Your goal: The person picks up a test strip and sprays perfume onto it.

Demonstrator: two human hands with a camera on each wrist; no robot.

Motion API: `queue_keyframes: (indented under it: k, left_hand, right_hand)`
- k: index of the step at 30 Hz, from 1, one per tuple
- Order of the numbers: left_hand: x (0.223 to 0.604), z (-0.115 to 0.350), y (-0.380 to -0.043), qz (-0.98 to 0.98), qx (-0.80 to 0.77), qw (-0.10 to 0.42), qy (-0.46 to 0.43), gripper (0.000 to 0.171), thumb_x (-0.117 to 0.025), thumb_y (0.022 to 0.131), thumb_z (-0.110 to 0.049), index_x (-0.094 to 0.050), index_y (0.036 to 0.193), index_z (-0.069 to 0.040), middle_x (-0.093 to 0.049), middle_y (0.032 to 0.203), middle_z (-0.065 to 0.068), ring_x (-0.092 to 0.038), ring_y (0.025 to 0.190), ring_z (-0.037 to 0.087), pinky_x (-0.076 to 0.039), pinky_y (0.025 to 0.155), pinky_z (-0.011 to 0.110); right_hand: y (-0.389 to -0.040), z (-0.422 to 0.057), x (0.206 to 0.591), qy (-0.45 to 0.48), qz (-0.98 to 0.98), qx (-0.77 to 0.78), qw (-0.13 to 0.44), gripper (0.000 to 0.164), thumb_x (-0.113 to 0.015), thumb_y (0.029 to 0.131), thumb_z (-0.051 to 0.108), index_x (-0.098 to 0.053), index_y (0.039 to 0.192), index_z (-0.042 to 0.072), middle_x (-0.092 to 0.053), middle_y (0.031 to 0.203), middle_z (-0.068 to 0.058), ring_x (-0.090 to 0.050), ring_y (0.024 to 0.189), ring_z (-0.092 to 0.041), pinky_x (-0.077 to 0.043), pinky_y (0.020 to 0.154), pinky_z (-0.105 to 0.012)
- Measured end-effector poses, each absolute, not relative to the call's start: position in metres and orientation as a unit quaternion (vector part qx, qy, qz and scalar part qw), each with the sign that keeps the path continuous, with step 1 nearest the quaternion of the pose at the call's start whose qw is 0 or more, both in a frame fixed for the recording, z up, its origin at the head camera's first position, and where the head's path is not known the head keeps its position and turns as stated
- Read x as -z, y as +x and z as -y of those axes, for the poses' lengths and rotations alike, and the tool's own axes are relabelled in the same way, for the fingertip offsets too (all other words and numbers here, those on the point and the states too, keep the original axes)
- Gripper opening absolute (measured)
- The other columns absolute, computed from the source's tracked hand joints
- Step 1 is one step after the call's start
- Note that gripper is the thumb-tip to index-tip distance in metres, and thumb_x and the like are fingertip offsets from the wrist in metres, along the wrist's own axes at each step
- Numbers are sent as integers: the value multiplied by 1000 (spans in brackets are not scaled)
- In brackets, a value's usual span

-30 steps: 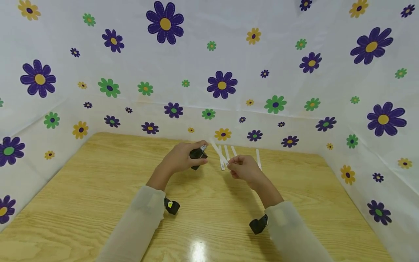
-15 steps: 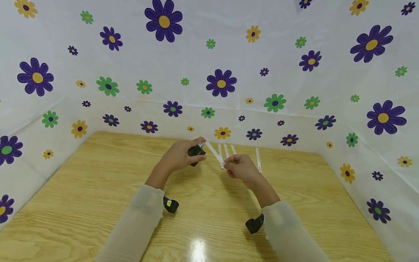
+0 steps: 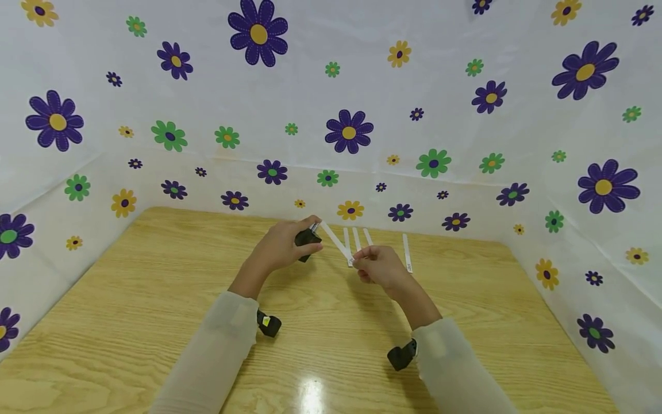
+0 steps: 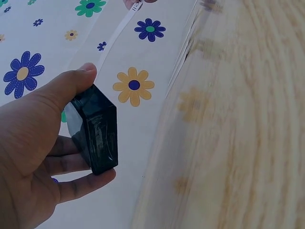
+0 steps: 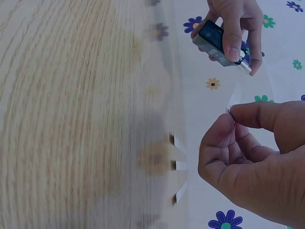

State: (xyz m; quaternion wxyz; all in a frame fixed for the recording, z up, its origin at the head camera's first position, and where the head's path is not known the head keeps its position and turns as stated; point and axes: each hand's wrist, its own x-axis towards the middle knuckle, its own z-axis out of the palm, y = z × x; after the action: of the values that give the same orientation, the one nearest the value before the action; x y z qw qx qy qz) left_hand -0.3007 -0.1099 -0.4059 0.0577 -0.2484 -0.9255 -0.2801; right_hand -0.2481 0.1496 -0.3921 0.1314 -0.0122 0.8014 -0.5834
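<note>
The black bottle [image 3: 307,237] is in your left hand [image 3: 276,246], lifted over the far part of the table [image 3: 320,322], at 10 o'clock from your right hand [image 3: 380,269]. Taking the table's far edge as 12 o'clock, its long axis slants, with the silver nozzle [image 3: 315,227] pointing to 1 o'clock. Your left fingers grip the bottle's body, and one fingertip reaches the nozzle. Your right thumb and finger pinch the near end of a white paper strip [image 3: 335,241], whose long axis runs towards 11 o'clock, its far end just beside the nozzle; whether they touch you cannot tell.

You have one bottle and five strips: the pinched one, three resting strips [image 3: 357,237] at 3 o'clock from the bottle, and a lone strip [image 3: 407,253] at 2 o'clock from your right hand. These four lie nearly along 12 o'clock.

Small dark print marks the pinched strip and the lone strip; lettering on the bottle is too faint to read. Two black wrist devices [image 3: 269,324] sit at your pale cuffs, the left one bearing a yellow label [image 3: 266,321]. Beyond, purple, green and yellow flowers cover the white sheet [image 3: 295,92].
</note>
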Motion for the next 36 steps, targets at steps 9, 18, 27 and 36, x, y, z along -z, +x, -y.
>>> queue_keyframes:
  k: [9, 18, 27, 36]
  left_hand:
    - [406, 109, -301, 926, 280, 45, -250, 64, -70, 95, -51, -50, 152, -31, -68, 119, 14, -56, 86, 26, -46, 71, 38]
    - [405, 109, -299, 925, 286, 25, -248, 64, -69, 97, -49, -48, 154, -30, -68, 115, 16, -55, 84, 27, -44, 69, 38]
    - [403, 109, -299, 926, 288, 19, -244, 63, -69, 97, -49, -49, 153, -28, -66, 107, 16, -54, 80, 26, -44, 67, 37]
    - [404, 109, -300, 926, 291, 19, -240, 61, -68, 97, -49, -50, 152, -28, -66, 111, 16, -55, 84, 27, -44, 69, 38]
  right_hand:
    - [-248, -150, 395, -12, -795, 590, 139, 15, -58, 103, 5, -62, 112, -8, -60, 98, -13, -55, 79, -18, -53, 75, -32]
    - [-248, -150, 397, -17, -795, 588, 145, 14, -59, 104, 6, -63, 111, -6, -60, 94, -9, -55, 78, -18, -53, 75, -32]
    - [-249, -151, 398, -16, -793, 592, 144, 15, -59, 103, 5, -63, 112, -7, -60, 94, -10, -54, 77, -18, -53, 75, -32]
    - [-249, -151, 396, -13, -794, 590, 145, 14, -59, 104, 6, -63, 111, -6, -60, 95, -10, -55, 78, -18, -53, 75, -30]
